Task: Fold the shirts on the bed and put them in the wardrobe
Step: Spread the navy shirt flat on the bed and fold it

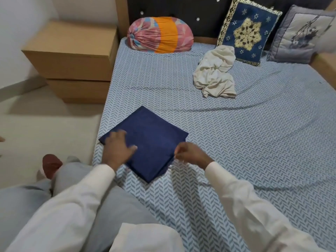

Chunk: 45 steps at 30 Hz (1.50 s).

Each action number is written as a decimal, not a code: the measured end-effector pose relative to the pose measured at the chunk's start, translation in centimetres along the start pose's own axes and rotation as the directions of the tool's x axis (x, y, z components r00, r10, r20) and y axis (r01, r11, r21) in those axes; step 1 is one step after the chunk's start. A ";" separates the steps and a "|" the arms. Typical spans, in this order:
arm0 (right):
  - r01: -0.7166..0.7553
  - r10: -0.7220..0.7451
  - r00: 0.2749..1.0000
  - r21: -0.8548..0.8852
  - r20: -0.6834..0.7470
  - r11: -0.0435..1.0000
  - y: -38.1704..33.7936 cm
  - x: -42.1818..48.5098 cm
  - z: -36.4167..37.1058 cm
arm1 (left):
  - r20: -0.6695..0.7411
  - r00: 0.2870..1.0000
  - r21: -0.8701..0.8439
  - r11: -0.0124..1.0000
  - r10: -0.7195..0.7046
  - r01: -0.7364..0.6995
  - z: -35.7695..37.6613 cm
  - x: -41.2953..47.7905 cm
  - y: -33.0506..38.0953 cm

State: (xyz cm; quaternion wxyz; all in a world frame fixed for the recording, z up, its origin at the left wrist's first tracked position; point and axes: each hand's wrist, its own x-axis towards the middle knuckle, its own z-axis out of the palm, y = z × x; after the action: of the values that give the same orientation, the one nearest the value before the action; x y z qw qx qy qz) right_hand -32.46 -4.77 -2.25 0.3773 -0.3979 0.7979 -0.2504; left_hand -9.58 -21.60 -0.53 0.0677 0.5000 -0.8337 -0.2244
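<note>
A navy blue shirt [151, 140], folded into a neat square, lies near the left edge of the bed [254, 142]. My left hand [118, 146] rests flat on its left part with fingers spread. At the shirt's right edge my right hand [189, 153] has its fingers curled, and it seems to pinch the fabric there. Farther back on the bed a cream shirt [215, 73] lies crumpled in a heap, apart from both hands.
A pink and orange bolster [160, 35], a blue embroidered cushion [249, 31] and a grey cushion [300, 35] lean on the headboard. Stacked cardboard boxes [72, 57] stand on the floor left of the bed. My knees and a red slipper [51, 164] are at lower left.
</note>
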 end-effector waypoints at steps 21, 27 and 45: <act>0.342 -0.402 0.911 -0.381 -0.089 0.859 2.7 6.8 -4.0 | 0.145 0.899 0.409 0.802 0.414 -0.436 4.4 -7.0 2.7; 0.455 -0.493 0.829 -0.193 -0.265 0.869 -2.7 2.0 -6.9 | -0.069 0.891 0.058 0.893 0.449 -0.445 -5.4 -6.6 -0.1; 0.202 -0.201 0.979 0.194 -0.025 0.960 -6.0 -1.7 -9.6 | 0.049 0.969 -0.341 0.916 0.243 -0.213 -9.0 0.0 -1.9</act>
State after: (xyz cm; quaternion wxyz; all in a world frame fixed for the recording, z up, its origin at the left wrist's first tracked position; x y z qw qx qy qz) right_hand -36.79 -5.76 8.25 0.3851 -0.4373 0.7259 -0.3654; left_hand -5.06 -25.14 6.65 0.1390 0.3699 -0.8385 -0.3751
